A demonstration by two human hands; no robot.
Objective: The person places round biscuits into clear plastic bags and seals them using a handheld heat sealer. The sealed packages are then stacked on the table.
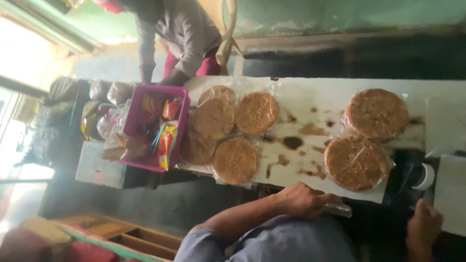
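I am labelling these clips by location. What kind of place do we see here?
Probably a small food workshop or snack stall. Round brown flat sweets sealed in clear plastic lie on a stained white table, a pink crate holds bright snack packets, and another person stands at the far side.

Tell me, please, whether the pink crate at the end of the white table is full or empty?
Full: the pink crate holds colourful snack packets that reach up to its rim.

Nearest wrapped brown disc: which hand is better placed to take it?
Left hand, likely: it rests at the table edge just beside that disc; the right hand sits farther off, past the corner.
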